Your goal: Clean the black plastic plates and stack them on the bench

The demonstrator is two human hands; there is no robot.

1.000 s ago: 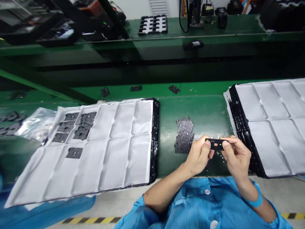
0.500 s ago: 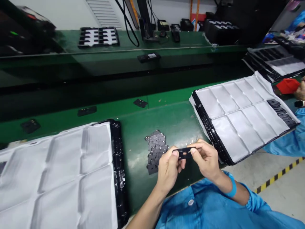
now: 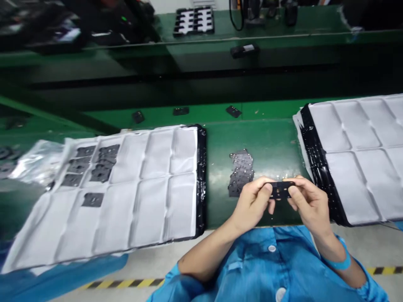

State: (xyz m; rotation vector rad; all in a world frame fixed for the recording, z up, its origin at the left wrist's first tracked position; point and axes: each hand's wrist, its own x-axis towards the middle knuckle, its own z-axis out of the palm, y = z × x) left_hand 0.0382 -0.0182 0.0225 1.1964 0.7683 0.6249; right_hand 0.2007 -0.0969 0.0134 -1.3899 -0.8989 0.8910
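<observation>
Vs 0.5 s ago: cam view swung back L. Loose blk plates [image 3: 100,173] on L tray [image 3: 154,205] + clear bag [image 3: 36,161] fully back in frame. R tray [image 3: 355,184] now cut by frame edge; co-worker's hand + red item out of view. Held plate [image 3: 281,190] approx. level in frame, prev. R end up; yellow spot (1.0 s ago) n/v.

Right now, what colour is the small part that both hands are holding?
Black. The small part shows best in the head view, the only one.

- bright blue work shirt [image 3: 252,277], bottom of the frame, kinda creased
- two round white buttons [image 3: 271,248] I can spot
- sleeves [image 3: 374,285] end near the elbows
- plain blue wristband [image 3: 342,264], lower right
</observation>
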